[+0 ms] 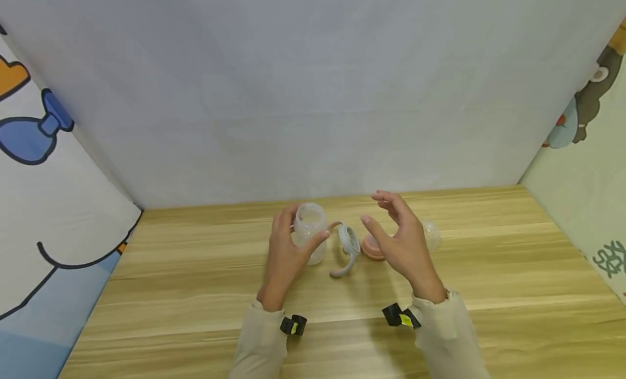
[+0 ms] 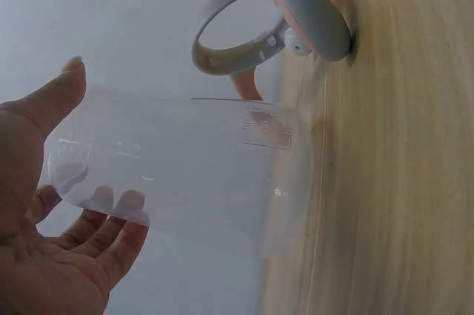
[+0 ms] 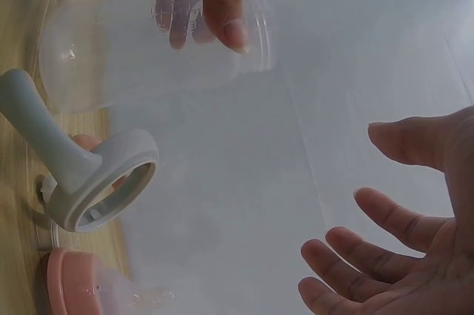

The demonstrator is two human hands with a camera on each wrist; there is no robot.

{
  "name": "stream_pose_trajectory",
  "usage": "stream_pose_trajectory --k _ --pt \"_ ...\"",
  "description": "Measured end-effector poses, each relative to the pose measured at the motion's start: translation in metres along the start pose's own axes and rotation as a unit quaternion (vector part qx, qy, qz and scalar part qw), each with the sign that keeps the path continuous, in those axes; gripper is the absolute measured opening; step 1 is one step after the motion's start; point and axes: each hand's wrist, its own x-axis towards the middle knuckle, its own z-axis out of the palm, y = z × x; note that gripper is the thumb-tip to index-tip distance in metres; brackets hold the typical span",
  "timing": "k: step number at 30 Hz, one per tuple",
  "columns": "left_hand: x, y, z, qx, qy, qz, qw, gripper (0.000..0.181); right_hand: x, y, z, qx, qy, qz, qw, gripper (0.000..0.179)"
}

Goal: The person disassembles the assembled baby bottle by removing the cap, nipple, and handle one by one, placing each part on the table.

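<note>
My left hand (image 1: pixel 287 254) grips a clear baby bottle (image 1: pixel 310 239) near its open neck, thumb on one side and fingers round the other. In the left wrist view the bottle (image 2: pixel 200 174) looks see-through, its base close to the tabletop. To its right stands a grey ring with two curved handles (image 1: pixel 350 264). Beyond that sits a pink bottle collar with a clear nipple (image 3: pixel 74 285), partly behind my right hand in the head view. My right hand (image 1: pixel 405 243) hovers above the collar, fingers apart and holding nothing.
A clear dome-shaped cap (image 1: pixel 432 235) lies right of my right hand, partly covered by it. The wood-grain table (image 1: pixel 195 292) meets a pale back wall (image 1: pixel 313 124). Cartoon-printed panels flank it left and right.
</note>
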Motion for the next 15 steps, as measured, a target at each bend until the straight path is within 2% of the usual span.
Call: stream_pose_trajectory --k 15 --pt "-0.0014 0.0006 -0.0047 -0.006 -0.039 -0.035 0.9986 0.07 0.0014 0.0012 0.0004 0.001 0.002 -0.002 1.0 0.047"
